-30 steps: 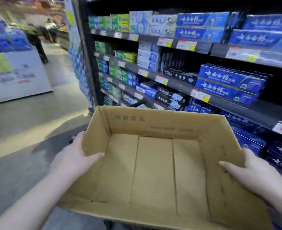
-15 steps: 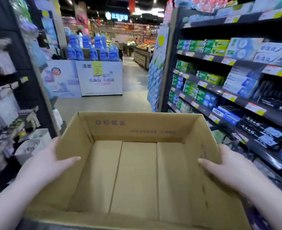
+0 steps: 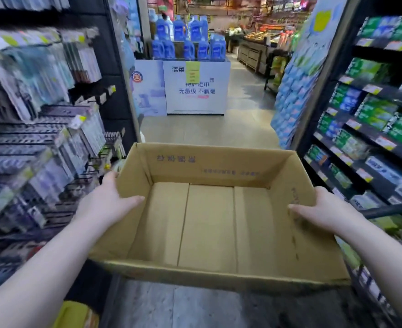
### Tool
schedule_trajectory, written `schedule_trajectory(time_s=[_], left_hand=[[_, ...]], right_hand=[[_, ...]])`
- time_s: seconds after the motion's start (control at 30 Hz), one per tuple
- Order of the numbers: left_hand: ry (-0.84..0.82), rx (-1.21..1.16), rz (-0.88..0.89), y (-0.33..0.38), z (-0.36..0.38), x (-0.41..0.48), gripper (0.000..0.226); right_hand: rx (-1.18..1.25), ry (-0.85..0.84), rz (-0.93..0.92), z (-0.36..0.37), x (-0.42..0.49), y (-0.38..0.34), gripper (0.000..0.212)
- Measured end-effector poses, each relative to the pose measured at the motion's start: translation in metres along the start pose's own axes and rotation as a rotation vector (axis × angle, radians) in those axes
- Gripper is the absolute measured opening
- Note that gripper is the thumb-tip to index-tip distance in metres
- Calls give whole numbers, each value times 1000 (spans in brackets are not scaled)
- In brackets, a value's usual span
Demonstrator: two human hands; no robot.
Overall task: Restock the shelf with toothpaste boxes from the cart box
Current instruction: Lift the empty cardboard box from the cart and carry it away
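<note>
An open brown cardboard box is held in front of me with nothing inside it. My left hand grips its left wall, thumb over the rim and inside the box. My right hand grips the right wall the same way. Toothpaste boxes, green and blue, fill the dark shelves on the right.
Hanging toothbrush packs line the racks on the left. A white display stand topped with blue bottles blocks the aisle's far end. A dark cart bar shows behind my right hand. The aisle floor runs ahead.
My view has swung left from the toothpaste shelves to face down the aisle. The box came round with it, both hands holding the same walls.
</note>
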State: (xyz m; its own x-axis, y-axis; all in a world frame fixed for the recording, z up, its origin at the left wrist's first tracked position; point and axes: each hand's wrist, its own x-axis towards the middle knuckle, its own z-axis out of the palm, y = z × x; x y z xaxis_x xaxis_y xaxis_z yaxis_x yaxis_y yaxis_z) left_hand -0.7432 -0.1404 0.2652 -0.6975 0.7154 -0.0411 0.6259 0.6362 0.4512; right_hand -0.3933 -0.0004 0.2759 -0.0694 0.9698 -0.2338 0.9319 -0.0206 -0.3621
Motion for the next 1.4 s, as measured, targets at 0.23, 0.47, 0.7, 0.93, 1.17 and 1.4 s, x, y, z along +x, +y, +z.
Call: schedule_trajectory(time_s=[0.23,0.47,0.7,0.93,1.17,1.4], left_hand=[[-31,-30,-15,9,38,99,83],[-103,-13,-49,63,88,218,82],[-121,-18,-69,140,122,331,77],[-134,-168,-83,188,148,451,82],[-174,-94,-70,239,183,594,67],[-281,-59,45,315,212,740,72]], right_hand=[[11,-42,32,26,103,-42,61],[27,-127,93,34,240,-64,59],[17,-145,102,7,378,-89,59],[36,-123,118,-5,496,-119,57],[55,-117,192,-6,621,-162,56],[100,-119,290,-24,734,-193,60]])
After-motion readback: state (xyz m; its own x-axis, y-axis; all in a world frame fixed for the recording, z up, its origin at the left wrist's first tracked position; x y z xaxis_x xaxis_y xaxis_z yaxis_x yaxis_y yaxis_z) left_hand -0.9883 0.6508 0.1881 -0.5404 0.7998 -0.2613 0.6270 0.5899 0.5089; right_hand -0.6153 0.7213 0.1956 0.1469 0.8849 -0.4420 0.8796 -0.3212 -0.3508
